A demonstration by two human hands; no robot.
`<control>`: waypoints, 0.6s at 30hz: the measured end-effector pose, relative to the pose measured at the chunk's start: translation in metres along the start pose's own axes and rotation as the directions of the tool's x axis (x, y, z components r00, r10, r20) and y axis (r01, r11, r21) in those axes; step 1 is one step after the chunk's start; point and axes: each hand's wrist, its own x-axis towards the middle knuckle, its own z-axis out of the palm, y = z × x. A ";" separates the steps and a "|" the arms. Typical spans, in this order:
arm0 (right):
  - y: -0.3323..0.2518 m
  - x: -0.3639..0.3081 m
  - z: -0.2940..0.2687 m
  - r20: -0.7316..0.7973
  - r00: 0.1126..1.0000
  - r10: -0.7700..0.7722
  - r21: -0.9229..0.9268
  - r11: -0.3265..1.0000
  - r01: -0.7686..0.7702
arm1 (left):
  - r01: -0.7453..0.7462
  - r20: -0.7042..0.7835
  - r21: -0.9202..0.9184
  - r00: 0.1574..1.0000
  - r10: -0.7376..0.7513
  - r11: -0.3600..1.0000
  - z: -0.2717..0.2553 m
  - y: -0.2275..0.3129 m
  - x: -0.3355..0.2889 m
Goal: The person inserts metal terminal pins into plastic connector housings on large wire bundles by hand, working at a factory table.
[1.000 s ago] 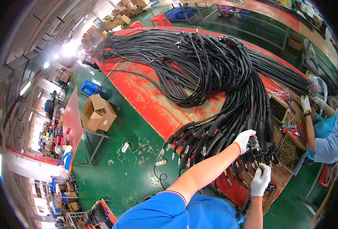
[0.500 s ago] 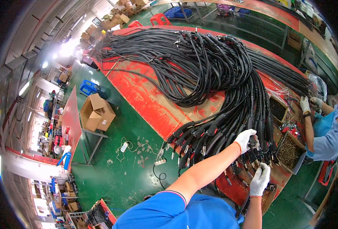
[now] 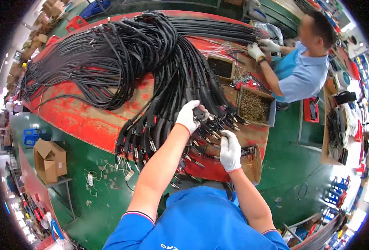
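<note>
A large heap of black cables [image 3: 130, 54] covers the table, its ends fanned out toward me with metal tips and some red parts. My left hand [image 3: 187, 118], in a white glove, is closed around a black cable end [image 3: 199, 111] within the fan. To its right, my right hand [image 3: 231, 152], also gloved, has its fingers drawn together beside the brass-coloured tips [image 3: 214, 135]. What it pinches, if anything, is too small to make out. Both forearms come up from the lower edge.
A bin of small brass-coloured parts [image 3: 255, 105] and a bin of dark parts [image 3: 220, 68] stand right of the cables. A small cardboard tray [image 3: 254, 164] lies at the near right edge. Across the table, a co-worker [image 3: 303, 66] with gloved hands handles straight cables.
The view has swung to the right, so the table appears further left and the co-worker shows more fully. My left hand stays at the cable ends, my right hand close by.
</note>
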 end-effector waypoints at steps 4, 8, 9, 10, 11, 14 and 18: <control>0.007 -0.001 -0.001 -0.010 0.996 0.084 0.067 0.994 -0.084 | 0.007 -0.018 0.035 1.000 -0.006 0.999 0.008 -0.003 -0.002; 0.011 0.000 0.000 -0.011 0.994 0.111 0.055 0.992 -0.110 | -0.017 -0.014 0.049 1.000 0.018 0.999 0.005 -0.004 -0.004; 0.010 0.001 0.000 -0.011 0.993 0.114 0.054 0.992 -0.113 | -0.013 -0.014 0.046 1.000 0.014 0.999 0.006 -0.005 -0.004; 0.009 0.003 0.000 0.028 0.975 0.220 0.140 0.965 -0.222 | -0.011 -0.015 0.046 1.000 0.012 0.999 0.007 -0.005 -0.005; 0.009 0.004 0.000 0.075 0.945 0.319 0.220 0.919 -0.328 | -0.010 -0.034 0.046 0.999 0.012 0.999 0.008 -0.005 -0.005; -0.003 0.007 -0.001 0.202 0.871 0.448 0.512 0.710 -0.484 | -0.014 -0.052 0.046 0.999 0.017 0.999 0.007 -0.004 -0.004; -0.012 0.004 0.001 0.203 0.859 0.471 0.508 0.699 -0.503 | 0.009 -0.056 0.036 0.998 -0.007 0.999 0.003 -0.002 -0.001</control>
